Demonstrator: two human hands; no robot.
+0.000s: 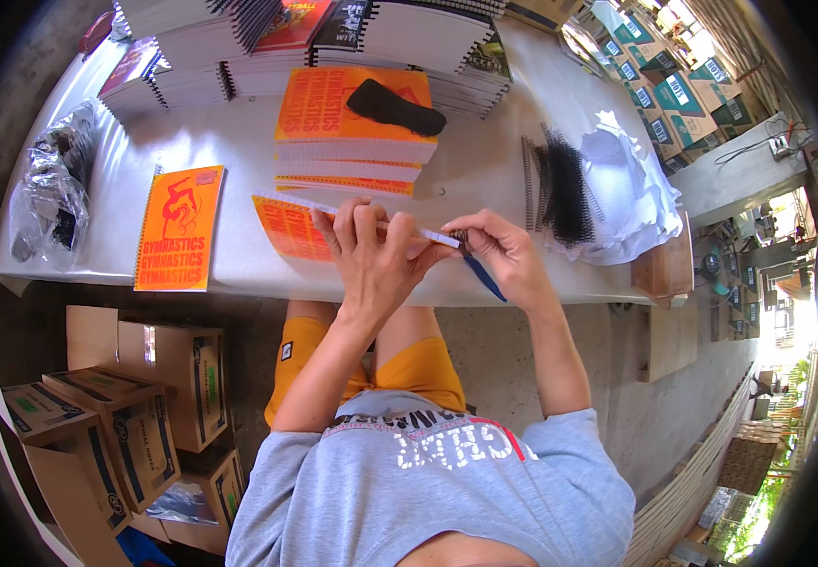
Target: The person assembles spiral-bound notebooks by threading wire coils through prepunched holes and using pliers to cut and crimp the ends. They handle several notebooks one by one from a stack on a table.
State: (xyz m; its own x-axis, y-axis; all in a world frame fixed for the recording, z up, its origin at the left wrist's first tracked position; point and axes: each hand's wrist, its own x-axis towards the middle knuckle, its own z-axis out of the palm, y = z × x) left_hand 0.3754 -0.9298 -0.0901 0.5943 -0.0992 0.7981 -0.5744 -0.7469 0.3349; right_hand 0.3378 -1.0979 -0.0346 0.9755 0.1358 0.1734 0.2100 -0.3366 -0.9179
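My left hand (371, 250) is closed on an orange-covered spiral notebook (293, 230), tilted up above the table's near edge, its white page edges showing. My right hand (503, 257) is at the notebook's right end, fingers pinched around a bit of dark coil (459, 235). Below those fingers sticks out the dark blue handle of a hand tool (484, 279); its head is hidden, so its kind cannot be told. Another orange notebook (180, 227) with a coil along its left edge lies flat to the left. Behind my hands stands a stack of orange notebooks (352, 151), a black cloth-like piece (396, 108) on top.
Black plastic coils (562, 189) lie beside crumpled white paper (621, 194) at the right. Tall stacks of spiral notebooks (418, 42) line the table's back. A clear plastic bag (54, 184) sits at the left edge. Cardboard boxes (135, 425) stand on the floor at lower left.
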